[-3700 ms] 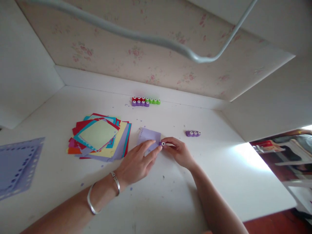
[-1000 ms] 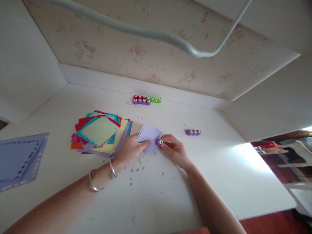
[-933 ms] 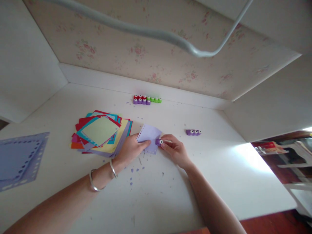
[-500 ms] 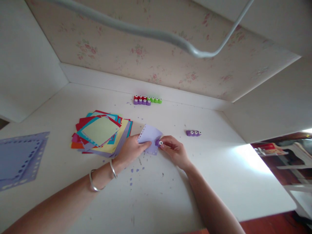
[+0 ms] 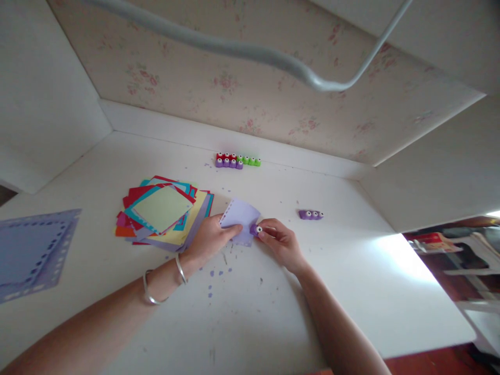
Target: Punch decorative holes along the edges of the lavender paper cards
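My left hand pinches a lilac sheet of paper, thumb on top and the other fingers hidden beneath. Small cut-outs run along the sheet's left edge and its lower edge. Between the thumb and fingers of my right hand is a small purple craft punch with a white button bearing a dark mark. The punch sits at the paper's right edge. Whether the edge is inside its slot I cannot tell. Purple paper bits lie on the white table below my hands.
Left of my hand lies a fanned stack of coloured paper. Punched lilac sheets are at the far left. Red, green and purple punches line up by the wall. More purple punches stand to the right. A pale cable crosses overhead.
Both hands keep their grip on the paper and the punch, nearly in the same place. The view has shifted very slightly.
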Available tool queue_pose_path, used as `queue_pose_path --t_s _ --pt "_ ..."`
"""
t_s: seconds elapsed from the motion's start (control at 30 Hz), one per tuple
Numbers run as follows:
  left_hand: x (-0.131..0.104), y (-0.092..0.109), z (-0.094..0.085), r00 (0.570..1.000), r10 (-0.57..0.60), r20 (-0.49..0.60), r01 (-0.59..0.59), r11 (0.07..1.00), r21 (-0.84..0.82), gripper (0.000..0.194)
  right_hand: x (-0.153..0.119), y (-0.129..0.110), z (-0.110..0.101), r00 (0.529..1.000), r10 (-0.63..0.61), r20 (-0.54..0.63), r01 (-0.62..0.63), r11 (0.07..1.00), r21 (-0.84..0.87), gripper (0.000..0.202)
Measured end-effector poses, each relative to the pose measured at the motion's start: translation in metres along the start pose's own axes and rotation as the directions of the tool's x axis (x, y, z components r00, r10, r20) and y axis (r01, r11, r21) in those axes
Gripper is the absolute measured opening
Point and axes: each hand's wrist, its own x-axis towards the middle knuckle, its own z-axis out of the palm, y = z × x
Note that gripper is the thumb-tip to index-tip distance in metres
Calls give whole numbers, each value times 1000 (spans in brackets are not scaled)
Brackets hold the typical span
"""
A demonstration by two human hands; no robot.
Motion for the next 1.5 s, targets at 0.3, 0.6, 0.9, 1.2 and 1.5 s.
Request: queue_pose_path --t_s 0.3,0.6,0.9,1.2,1.5 --pt "-1 1 1 1000 14 10 -13 1000 -9 29 -1 0 5 999 29 -14 -28 999 24 16" --pt "0 -1 2 999 45 8 -45 999 -8 27 -1 0 7 1000 22 -10 -22 1000 3 16" --pt "1 -5 4 995 103 5 -103 993 59 22 -1 1 8 996 -76 -39 64 967 -247 15" --pt "3 -8 5 994 108 -1 -107 987 121 21 -1 2 7 996 -62 -60 40 947 -318 14" --pt "3 -11 6 992 128 -3 -126 982 138 22 -2 0 7 998 -43 -42 27 946 -322 14"
